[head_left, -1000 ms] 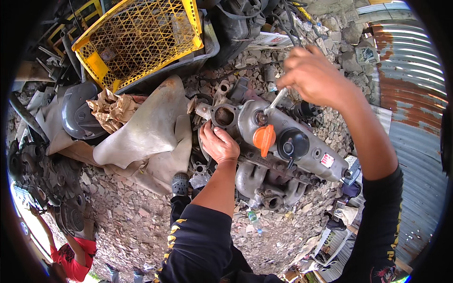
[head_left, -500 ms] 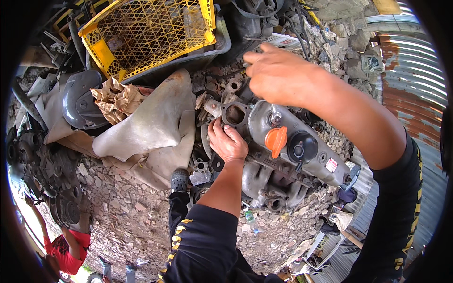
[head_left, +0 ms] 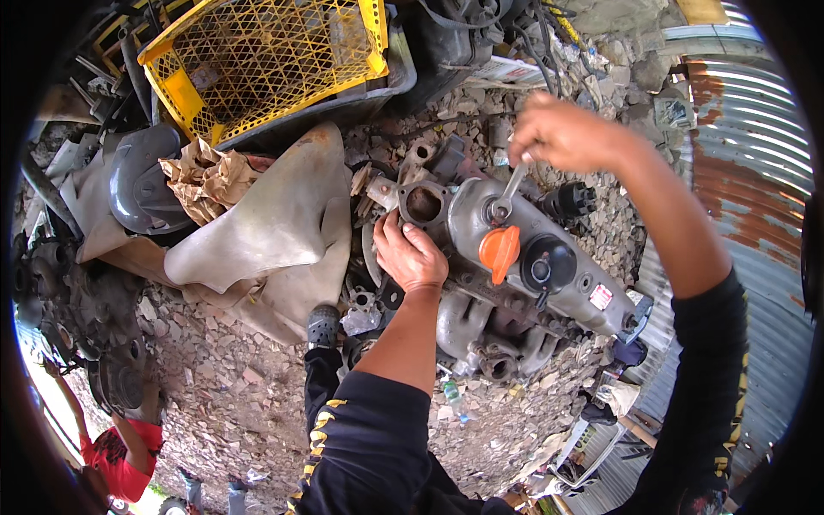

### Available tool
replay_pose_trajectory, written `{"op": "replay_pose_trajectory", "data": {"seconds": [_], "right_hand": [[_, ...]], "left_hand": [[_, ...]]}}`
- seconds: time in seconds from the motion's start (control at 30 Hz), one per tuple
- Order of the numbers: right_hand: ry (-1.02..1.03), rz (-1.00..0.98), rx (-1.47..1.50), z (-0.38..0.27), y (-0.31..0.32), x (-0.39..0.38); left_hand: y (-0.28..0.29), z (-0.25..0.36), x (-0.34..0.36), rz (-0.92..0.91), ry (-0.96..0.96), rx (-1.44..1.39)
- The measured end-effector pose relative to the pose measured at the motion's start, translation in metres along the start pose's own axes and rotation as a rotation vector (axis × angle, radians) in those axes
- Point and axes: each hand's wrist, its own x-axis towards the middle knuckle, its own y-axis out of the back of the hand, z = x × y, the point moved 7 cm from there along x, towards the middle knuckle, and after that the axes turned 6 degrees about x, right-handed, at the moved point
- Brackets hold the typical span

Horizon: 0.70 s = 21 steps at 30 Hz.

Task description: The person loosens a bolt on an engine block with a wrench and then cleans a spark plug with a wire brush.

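Note:
An engine point(head_left: 549, 266) with a grey valve cover lies across the middle, an orange oil cap point(head_left: 499, 251) and a round black part point(head_left: 549, 263) on its top. My right hand point(head_left: 558, 133) is closed round the handle of a metal wrench point(head_left: 516, 184). The wrench's far end sits on a bolt near the cover's left end. My left hand point(head_left: 410, 256) lies on the engine's left end, just below a round metal opening point(head_left: 423, 204). Its fingers are stretched over the metal edge, and the fingertips are partly hidden.
A yellow mesh crate point(head_left: 283, 73) stands in a dark tub behind. Left of the engine lie a grey curved panel point(head_left: 257, 215), crumpled brown paper point(head_left: 206, 178) and several dark metal parts point(head_left: 86, 309). Corrugated sheets point(head_left: 751, 180) rise at right. A person in red point(head_left: 124, 459) is at lower left.
My right hand has swung right and slightly down, turning the wrench handle clockwise about the bolt. The wrench shows more plainly now. My left hand stays at the same place on the engine.

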Motion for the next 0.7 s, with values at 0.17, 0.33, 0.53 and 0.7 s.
{"op": "replay_pose_trajectory", "data": {"seconds": [0.17,0.33,0.53,0.7], "right_hand": [[-0.115,0.227,0.312,0.033,-0.031,-0.042],[-0.274,0.443,0.471,0.029,-0.068,-0.078],[-0.378,0.561,0.600,0.022,-0.087,-0.091],[-0.400,0.563,0.778,0.017,-0.102,-0.103]], "left_hand": [[-0.001,0.002,0.001,-0.011,0.018,-0.006],[0.001,0.005,0.004,0.034,-0.019,-0.019],[-0.004,-0.002,0.003,-0.022,0.038,-0.041],[-0.003,0.000,0.002,0.008,-0.001,-0.027]]}}
